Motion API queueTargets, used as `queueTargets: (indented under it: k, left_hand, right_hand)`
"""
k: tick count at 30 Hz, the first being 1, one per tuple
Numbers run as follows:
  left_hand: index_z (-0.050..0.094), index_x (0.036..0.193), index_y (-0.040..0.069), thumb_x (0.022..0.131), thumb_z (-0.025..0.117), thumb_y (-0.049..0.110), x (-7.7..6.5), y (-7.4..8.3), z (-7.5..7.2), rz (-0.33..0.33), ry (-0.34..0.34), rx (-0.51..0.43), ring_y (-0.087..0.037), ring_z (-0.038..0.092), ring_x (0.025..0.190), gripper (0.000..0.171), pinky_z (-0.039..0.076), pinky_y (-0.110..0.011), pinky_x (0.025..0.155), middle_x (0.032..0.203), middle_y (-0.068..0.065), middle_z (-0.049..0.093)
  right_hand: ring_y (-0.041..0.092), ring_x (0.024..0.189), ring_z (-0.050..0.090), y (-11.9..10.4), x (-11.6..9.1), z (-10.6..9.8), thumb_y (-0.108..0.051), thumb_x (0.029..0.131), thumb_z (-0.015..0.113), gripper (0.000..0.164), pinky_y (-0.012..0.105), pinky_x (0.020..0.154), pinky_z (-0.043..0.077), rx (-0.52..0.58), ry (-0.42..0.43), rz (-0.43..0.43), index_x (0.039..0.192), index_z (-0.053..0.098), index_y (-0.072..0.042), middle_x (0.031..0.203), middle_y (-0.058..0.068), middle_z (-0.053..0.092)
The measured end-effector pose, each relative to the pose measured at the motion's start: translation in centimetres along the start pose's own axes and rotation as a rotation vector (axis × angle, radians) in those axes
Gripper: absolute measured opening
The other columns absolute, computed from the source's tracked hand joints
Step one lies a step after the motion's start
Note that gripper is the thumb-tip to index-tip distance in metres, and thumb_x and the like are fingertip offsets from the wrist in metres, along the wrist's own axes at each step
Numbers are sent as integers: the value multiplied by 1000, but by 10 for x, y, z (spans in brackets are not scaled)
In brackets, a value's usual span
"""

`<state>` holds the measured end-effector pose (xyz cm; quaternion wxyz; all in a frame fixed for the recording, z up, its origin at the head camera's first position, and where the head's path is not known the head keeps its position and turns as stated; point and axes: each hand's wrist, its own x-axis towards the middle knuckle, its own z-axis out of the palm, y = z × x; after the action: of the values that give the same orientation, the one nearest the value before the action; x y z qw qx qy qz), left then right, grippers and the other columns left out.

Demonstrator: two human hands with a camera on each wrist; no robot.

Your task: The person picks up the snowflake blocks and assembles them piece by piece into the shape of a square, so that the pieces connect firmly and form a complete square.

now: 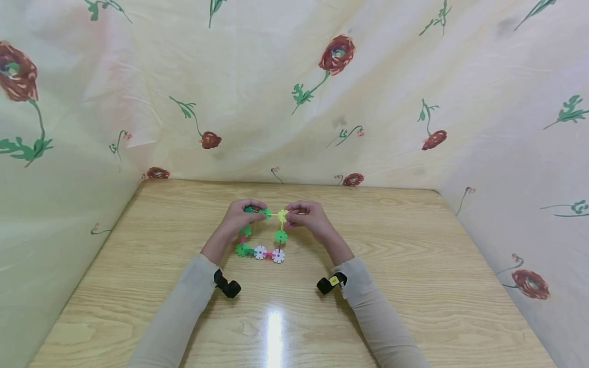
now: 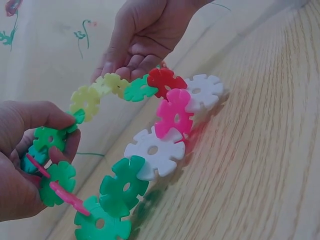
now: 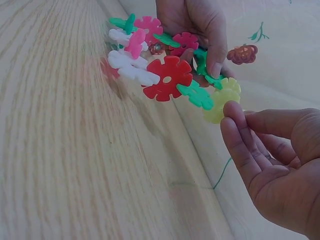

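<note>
A closed loop of notched flower-shaped plastic discs, slotted edge to edge, is held between both hands. At its far left corner my left hand (image 1: 236, 219) pinches a green disc (image 2: 50, 140) between thumb and fingers. Opposite it, my right hand (image 1: 313, 219) pinches a yellow disc (image 3: 215, 112) with thumb and fingertips. From the yellow discs the loop runs through a green disc (image 1: 280, 236), a red disc (image 3: 167, 79) and white discs (image 2: 154, 150) joined by a pink disc (image 2: 175, 115). More green and pink discs follow up the left side, partly hidden by the left hand.
The loop is over a light wood-grain table (image 1: 414, 255), its near side low by the surface. Floral cloth (image 1: 257, 102) stands behind and at both sides. Each wrist bears a black camera, the left camera (image 1: 227, 286) and the right camera (image 1: 329, 282).
</note>
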<state>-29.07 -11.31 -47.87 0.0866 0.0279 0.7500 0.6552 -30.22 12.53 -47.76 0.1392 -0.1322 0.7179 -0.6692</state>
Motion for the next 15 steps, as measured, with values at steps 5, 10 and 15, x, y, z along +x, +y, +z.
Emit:
queueTargets:
  k: [5, 10, 15]
  left_hand:
    - [71, 115, 1, 90, 76, 5, 1, -1, 2, 4, 7, 4, -14, 60, 91, 26, 55, -32, 82, 107, -5, 68]
    - [72, 115, 2, 89, 76, 4, 1, -2, 4, -1, 15, -2, -13, 58, 87, 26, 52, -28, 74, 103, -2, 66]
    - [72, 116, 2, 89, 76, 4, 0, -2, 7, -18, 22, -20, -11, 58, 84, 27, 52, -28, 74, 105, -2, 66]
  right_hand:
    - [30, 85, 75, 0, 0, -1, 1, 95, 68, 24, 43, 84, 62, -3, 1, 4, 117, 65, 12, 92, 4, 73]
    - [23, 82, 75, 2, 1, -2, 1, 95, 67, 24, 45, 86, 62, -3, 10, 18, 117, 65, 12, 91, 4, 73]
    - [14, 76, 74, 5, 3, -4, 1, 96, 67, 24, 35, 80, 63, 15, 19, 35, 117, 65, 12, 90, 3, 73]
